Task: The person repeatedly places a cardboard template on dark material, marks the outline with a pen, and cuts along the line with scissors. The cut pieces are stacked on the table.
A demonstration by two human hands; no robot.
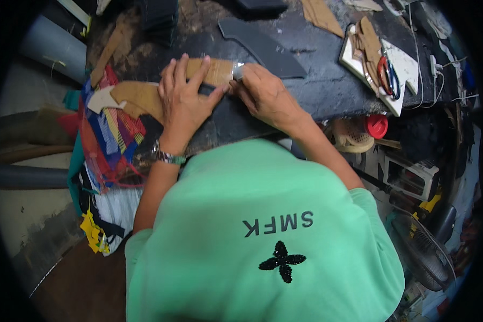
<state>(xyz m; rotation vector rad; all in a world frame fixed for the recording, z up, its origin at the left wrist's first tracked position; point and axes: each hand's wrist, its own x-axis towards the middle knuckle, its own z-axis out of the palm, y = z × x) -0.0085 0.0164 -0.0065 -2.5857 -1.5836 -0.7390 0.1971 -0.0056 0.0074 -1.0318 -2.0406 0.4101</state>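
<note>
The likeliest slip here, as I judge it, is the small metal tool (238, 71) running off line: the left hand (183, 102) presses the brown cardboard pattern (206, 70) flat, and its index and thumb lie right beside the tool's tip. If that pressure eases, the pattern could skid over the dark sheet (220, 115) beneath it and the tool could catch a fingertip or mark the sheet crooked. A second worry is the loose cardboard piece (137, 96) at nine o'clock of the left hand; it overlaps the working area and could be nudged under the pattern.

The left hand is spread wide, palm down, holding nothing but pinning the pattern to the dark surface (327, 91). The right hand (265, 94) has a narrow, closed grip pinched on the tool, which pokes out at about ten o'clock from its knuckles. The pattern lies at roughly nine to ten o'clock of that grip, touching the tool's tip, and at twelve to one o'clock under the left fingers. Red-handled scissors (386, 75) rest well apart, at two o'clock.
</note>
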